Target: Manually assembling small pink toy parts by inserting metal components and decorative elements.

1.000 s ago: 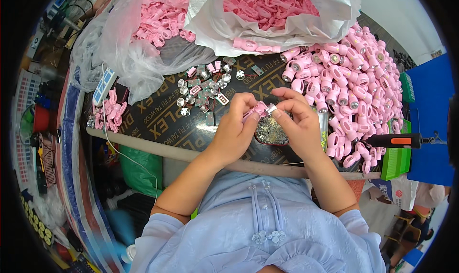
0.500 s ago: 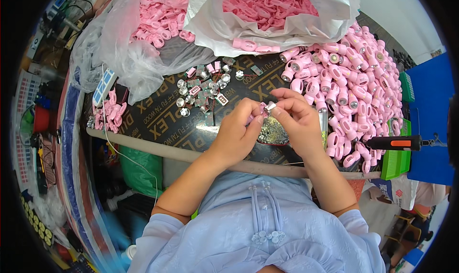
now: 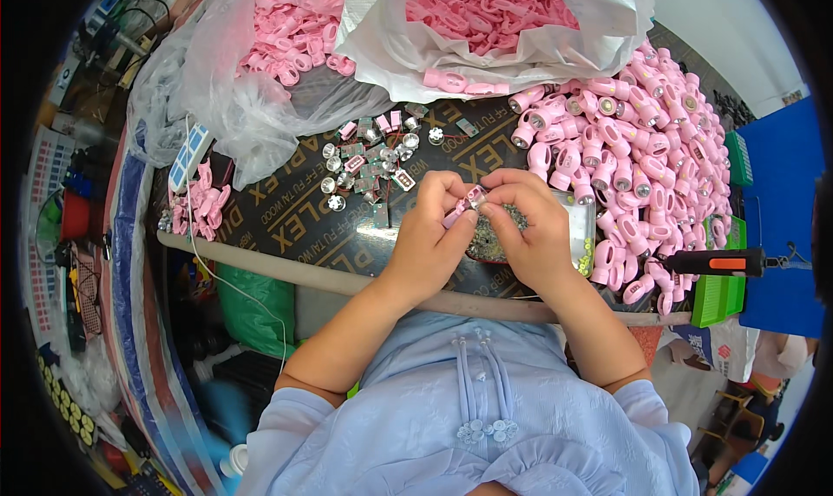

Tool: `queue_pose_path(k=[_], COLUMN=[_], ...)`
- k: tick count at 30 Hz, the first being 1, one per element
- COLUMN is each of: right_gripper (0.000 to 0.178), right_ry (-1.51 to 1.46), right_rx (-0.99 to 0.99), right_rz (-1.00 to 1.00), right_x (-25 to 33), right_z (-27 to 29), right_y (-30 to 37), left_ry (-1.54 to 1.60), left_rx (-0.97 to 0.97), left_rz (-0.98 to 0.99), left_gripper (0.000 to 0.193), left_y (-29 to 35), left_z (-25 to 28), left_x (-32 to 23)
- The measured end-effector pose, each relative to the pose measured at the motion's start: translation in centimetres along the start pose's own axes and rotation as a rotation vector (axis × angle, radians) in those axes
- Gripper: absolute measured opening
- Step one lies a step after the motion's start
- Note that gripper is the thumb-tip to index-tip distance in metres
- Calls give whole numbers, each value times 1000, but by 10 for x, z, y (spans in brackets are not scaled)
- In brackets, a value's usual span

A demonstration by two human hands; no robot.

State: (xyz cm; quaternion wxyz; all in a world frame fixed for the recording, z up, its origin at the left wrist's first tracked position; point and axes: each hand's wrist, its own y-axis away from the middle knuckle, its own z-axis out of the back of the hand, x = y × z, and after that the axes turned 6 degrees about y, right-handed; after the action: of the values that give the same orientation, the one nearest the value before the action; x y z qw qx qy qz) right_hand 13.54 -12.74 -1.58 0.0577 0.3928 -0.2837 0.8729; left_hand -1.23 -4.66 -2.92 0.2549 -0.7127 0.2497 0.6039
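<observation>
Casing [image 3: 455, 214], pink, in left hand [image 3: 427, 243], silvery part [image 3: 475, 197] pinched by right hand [image 3: 535, 238]

Loose parts [image 3: 375, 159] left, held piece [image 3: 458, 210] between, casing heap [image 3: 638, 144] right.

Pink casing [image 3: 458, 210], slanted, shiny piece [image 3: 476, 196] at tip

Bright light, glare on the tabletop [image 3: 325, 236], strong fisheye edge distortion
</observation>
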Motion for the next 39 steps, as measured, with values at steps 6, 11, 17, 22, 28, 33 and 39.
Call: queue_pose_path(k=[6, 11, 17, 22, 28, 33, 39], right_gripper=[13, 12, 38, 9, 5, 5, 12], right_ry=[72, 20, -161, 537, 853, 1021, 878], right_rx=[-90, -58, 271, 489, 502, 513, 429], right_rz=[38, 72, -200, -188, 18, 110, 88], right_x=[-1, 0, -15, -42, -57, -55, -51], right_z=[-8, -3, 45, 125, 124, 112, 107], right_y=[4, 3, 5, 13, 38, 41, 35], left_ry=[-243, 180, 179, 159, 198, 228, 572], left_rx=[42, 148, 205, 218, 310, 298, 339], left_rz=[-89, 147, 216, 237, 293, 418, 634], left_gripper=[30, 25, 20, 19, 19, 22, 22], left_y=[-2, -12, -17, -17, -20, -25, -36], left_z=[-1, 7, 20, 22, 10, 7, 17], left_x=[-6, 0, -1, -2, 14, 11, 5])
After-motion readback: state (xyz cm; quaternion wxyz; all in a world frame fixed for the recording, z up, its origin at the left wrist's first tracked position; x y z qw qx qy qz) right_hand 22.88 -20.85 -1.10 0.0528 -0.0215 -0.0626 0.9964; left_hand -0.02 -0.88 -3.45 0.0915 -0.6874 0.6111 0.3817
